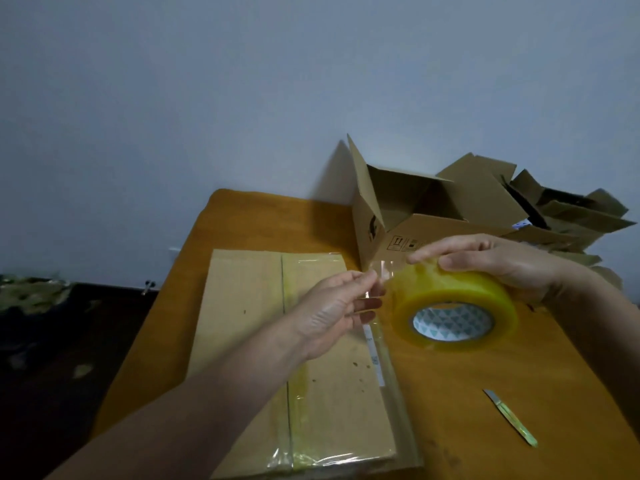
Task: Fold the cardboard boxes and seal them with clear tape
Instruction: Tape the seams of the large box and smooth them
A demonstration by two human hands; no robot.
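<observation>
Head view, right hand fingers gripping tape roll, left hand fingers pinching tape end

**Pulling tape over a sealed box**

Right hand grips a yellowish tape roll; left hand pinches its clear loose end. Below lies a closed cardboard box on an orange table; a blade lies nearby.
</observation>
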